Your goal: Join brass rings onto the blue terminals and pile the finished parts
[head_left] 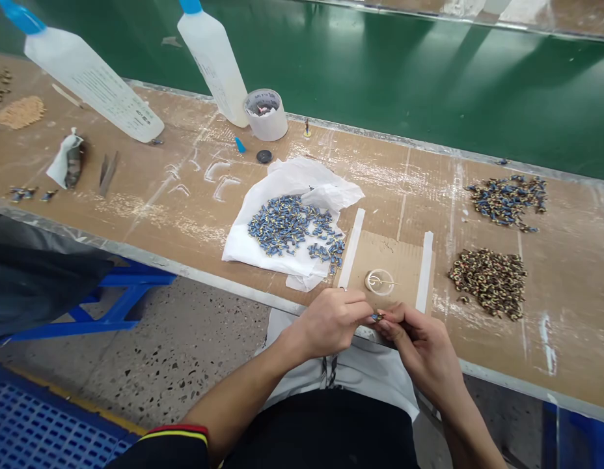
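Note:
My left hand [334, 320] and my right hand [422, 339] meet at the table's front edge, fingertips closed in a pinch. Between them is a tiny blue and brownish-gold piece [377, 317], partly covered by the fingers; whether it is one part or two joined I cannot tell. Just beyond, a small clear round dish [379, 282] with a thin stick in it sits on a cardboard sheet [394, 251]. Left of that, white paper [243, 241] carries a heap of small blue and yellow pieces [282, 225]. On the right lies a heap of small brown-gold pieces [490, 283].
A pile of mixed blue and gold pieces [509, 202] lies at the far right. Two white bottles [94, 88] with blue caps, a tape roll [265, 116] and a black cap [264, 156] stand behind. Metal tweezers [108, 174] lie left. A green surface [404, 85] runs beyond the table.

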Tool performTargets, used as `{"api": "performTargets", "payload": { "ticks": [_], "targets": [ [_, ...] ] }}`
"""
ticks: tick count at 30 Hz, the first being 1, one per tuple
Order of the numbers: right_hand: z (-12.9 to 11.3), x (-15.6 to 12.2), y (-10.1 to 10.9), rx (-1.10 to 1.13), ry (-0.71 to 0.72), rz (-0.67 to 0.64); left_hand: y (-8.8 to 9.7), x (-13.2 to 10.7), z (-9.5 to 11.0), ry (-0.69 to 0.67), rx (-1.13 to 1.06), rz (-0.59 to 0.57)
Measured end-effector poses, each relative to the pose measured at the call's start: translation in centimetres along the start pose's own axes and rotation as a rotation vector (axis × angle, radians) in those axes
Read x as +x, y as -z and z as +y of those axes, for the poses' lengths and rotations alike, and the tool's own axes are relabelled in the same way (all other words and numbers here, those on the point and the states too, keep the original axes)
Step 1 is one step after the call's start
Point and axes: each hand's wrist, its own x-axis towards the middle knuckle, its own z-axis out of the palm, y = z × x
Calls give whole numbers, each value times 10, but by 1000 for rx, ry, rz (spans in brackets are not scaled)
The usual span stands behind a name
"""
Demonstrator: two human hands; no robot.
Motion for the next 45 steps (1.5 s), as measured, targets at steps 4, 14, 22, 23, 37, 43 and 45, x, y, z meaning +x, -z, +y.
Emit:
{"api": "performTargets", "payload": {
  "ticks": [4, 14, 22, 23, 37, 43, 45],
  "targets": [
    [-4, 2, 1, -67, 35, -25, 1, 0, 2, -37, 100, -26],
    [-2, 2, 4, -155, 43, -66, 0, -3, 5, -33, 191, -71],
    [3, -1, 8, 23, -73, -98, 11, 4, 9, 107, -50, -145],
    [3, -2, 10, 43, -80, -100, 13, 4, 10, 112, -94, -152],
    [-6, -4, 11, -118, 282, -103, 27, 11, -2, 39, -397, -310],
    [-8, -4, 10, -113, 280, -65, 27, 10, -2, 48, -445, -297],
    [-9, -5, 8, -96, 267, -47, 28, 10, -2, 48, -468, -270]
  ]
}}
